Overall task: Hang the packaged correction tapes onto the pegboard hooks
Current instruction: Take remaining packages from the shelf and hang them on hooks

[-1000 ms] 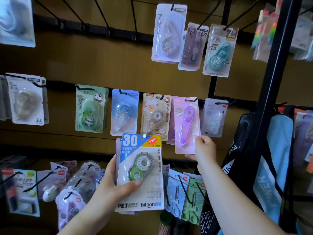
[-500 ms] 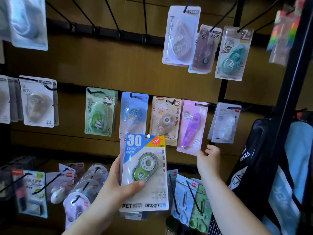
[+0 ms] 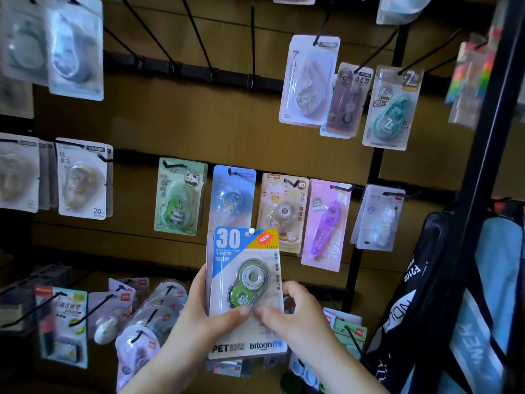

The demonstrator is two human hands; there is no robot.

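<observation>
A stack of packaged correction tapes (image 3: 245, 280), the front one with a blue "30" header and a green tape inside, is upright in front of the wooden pegboard (image 3: 199, 132). My left hand (image 3: 204, 314) grips the stack's left edge with the thumb across the front. My right hand (image 3: 292, 311) pinches the front package at its right edge, thumb on the front. Bare black hooks (image 3: 196, 41) stick out of the top rail at upper middle. The purple package (image 3: 326, 226) hangs on its hook in the middle row.
Several other packaged tapes hang in the middle row (image 3: 180, 194) and at upper right (image 3: 309, 81). Lower hooks hold more packages (image 3: 150, 317) at left. A black rack post (image 3: 494, 137) and a dark bag (image 3: 431, 294) stand close at right.
My right hand let go of the purple package on its hook and came down left onto the front package in my left hand. The view shifted upward and right.
</observation>
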